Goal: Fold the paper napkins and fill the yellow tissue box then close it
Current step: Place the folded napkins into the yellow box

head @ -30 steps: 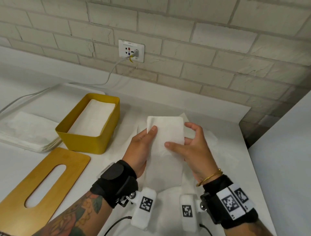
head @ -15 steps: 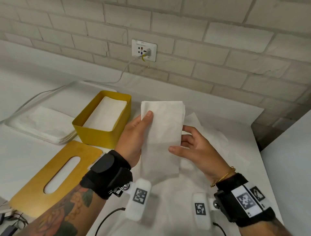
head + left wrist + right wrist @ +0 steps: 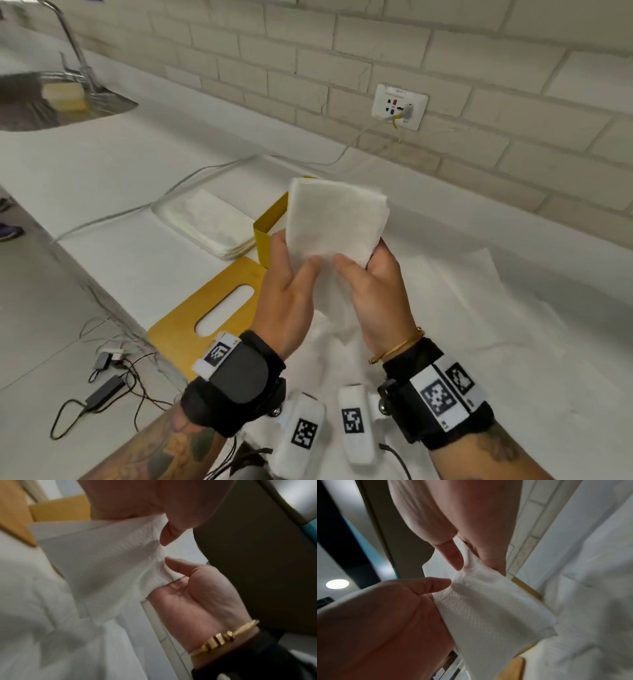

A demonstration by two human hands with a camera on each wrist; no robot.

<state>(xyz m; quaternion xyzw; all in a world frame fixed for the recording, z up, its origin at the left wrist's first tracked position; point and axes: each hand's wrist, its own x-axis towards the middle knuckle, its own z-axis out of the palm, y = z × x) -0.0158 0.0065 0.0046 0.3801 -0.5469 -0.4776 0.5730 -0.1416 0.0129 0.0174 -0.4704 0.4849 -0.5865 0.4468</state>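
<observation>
The folded napkin (image 3: pixel 337 219) has risen off the desk (image 3: pixel 137 164), left hand (image 3: pixel 291 301) and right hand (image 3: pixel 380 294) both pinching it, seemingly bound for the yellow tissue box (image 3: pixel 265 233)

A long white counter (image 3: pixel 144 171) runs along the brick wall. On it sit the yellow tissue box (image 3: pixel 265 229), a stack of paper napkins (image 3: pixel 205 219) just to its left, and the flat wooden lid (image 3: pixel 191 325) with a slot in it, near the front edge. A big white sheet (image 3: pixel 479 325) is spread out on the right part, and a white cable (image 3: pixel 191 178) lies across the counter.
</observation>
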